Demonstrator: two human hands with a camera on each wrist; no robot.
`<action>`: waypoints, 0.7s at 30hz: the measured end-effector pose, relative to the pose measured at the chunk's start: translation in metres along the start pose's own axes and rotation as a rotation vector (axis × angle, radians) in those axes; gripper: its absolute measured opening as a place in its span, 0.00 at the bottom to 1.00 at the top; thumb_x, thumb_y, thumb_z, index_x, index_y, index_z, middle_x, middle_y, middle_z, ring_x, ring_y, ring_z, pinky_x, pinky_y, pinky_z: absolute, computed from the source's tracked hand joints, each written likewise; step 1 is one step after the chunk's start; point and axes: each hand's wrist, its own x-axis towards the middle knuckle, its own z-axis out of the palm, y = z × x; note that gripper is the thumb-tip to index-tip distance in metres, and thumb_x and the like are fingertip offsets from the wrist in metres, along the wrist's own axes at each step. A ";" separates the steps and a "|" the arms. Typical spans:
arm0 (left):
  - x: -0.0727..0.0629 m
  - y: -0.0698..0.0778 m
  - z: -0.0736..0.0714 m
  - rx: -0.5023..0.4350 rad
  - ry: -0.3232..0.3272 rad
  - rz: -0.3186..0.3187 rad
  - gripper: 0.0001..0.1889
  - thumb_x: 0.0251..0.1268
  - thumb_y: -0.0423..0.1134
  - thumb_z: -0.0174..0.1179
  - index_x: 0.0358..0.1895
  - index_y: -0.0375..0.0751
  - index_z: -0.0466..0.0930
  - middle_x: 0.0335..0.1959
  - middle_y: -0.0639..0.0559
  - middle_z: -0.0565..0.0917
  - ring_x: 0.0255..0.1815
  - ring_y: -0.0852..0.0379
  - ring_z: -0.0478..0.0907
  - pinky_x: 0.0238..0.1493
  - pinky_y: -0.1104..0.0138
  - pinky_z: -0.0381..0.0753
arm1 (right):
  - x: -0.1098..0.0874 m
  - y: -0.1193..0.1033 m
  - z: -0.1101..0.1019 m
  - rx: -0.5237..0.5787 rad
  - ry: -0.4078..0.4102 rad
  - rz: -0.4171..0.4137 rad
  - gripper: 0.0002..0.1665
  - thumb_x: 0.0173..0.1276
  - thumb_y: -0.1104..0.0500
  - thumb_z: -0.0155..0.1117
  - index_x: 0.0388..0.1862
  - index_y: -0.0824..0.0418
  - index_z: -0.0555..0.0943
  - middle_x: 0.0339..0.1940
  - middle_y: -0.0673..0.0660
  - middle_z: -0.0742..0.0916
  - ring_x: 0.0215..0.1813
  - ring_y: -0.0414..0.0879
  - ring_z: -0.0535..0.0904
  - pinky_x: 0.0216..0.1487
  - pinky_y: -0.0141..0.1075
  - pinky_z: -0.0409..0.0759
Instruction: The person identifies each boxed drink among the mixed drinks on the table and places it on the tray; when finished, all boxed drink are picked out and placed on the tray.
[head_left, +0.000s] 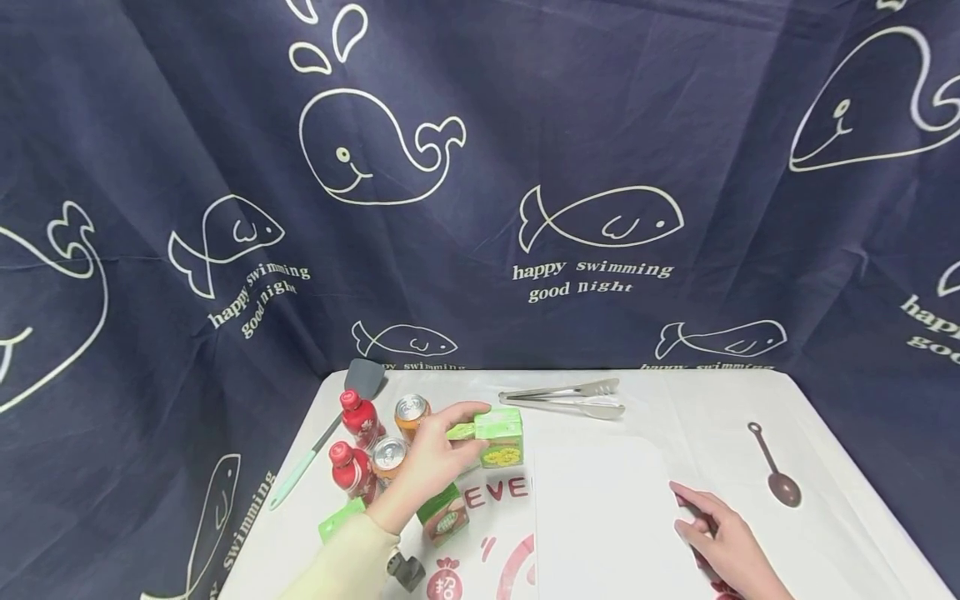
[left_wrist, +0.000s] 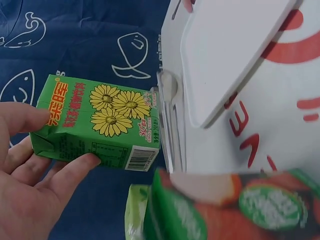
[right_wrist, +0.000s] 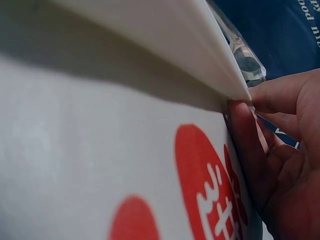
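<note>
My left hand (head_left: 441, 446) grips a green drink carton with yellow flowers (head_left: 501, 439) by one end, thumb on one side and fingers on the other. In the left wrist view the flower face of this drink carton (left_wrist: 117, 112) turns toward the camera. My right hand (head_left: 722, 540) pinches the right edge of a white board (head_left: 607, 517). From the right wrist, that edge of the board (right_wrist: 165, 37) stands raised over the tablecloth, with a shadow beneath. Another green and brown carton (head_left: 446, 515) stands just below my left forearm.
At the left are two red bottles (head_left: 362, 419), two cans (head_left: 412, 408), another green carton (head_left: 337, 518) and a spatula (head_left: 363, 379). Metal tongs (head_left: 562, 398) lie at the back, a brown spoon (head_left: 783, 488) at the right. A dark curtain (head_left: 480, 167) hangs behind the table.
</note>
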 end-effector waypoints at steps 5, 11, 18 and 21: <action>0.008 0.000 0.016 0.003 -0.003 -0.006 0.25 0.62 0.27 0.69 0.63 0.44 0.83 0.56 0.48 0.86 0.53 0.45 0.84 0.50 0.67 0.88 | 0.000 0.000 0.000 0.021 -0.012 0.018 0.34 0.74 0.61 0.67 0.76 0.65 0.71 0.48 0.59 0.77 0.22 0.43 0.76 0.20 0.35 0.81; 0.017 -0.003 0.037 -0.027 -0.010 -0.016 0.24 0.61 0.24 0.68 0.61 0.41 0.84 0.56 0.48 0.85 0.57 0.49 0.83 0.50 0.68 0.87 | 0.000 0.001 0.000 0.010 0.004 -0.010 0.33 0.74 0.62 0.67 0.76 0.66 0.72 0.54 0.60 0.78 0.22 0.43 0.76 0.21 0.35 0.81; 0.021 -0.010 0.065 -0.035 -0.009 -0.020 0.24 0.59 0.23 0.68 0.60 0.42 0.85 0.56 0.50 0.85 0.59 0.51 0.81 0.50 0.70 0.87 | 0.000 -0.001 0.000 0.030 0.002 -0.010 0.33 0.74 0.63 0.66 0.75 0.66 0.71 0.52 0.60 0.78 0.22 0.43 0.76 0.19 0.36 0.81; 0.022 -0.014 0.075 -0.035 -0.011 -0.016 0.24 0.59 0.23 0.67 0.60 0.42 0.85 0.57 0.51 0.85 0.59 0.53 0.80 0.50 0.70 0.87 | -0.001 -0.001 0.000 0.043 0.007 -0.010 0.33 0.74 0.63 0.67 0.75 0.66 0.72 0.51 0.59 0.78 0.20 0.44 0.76 0.18 0.36 0.80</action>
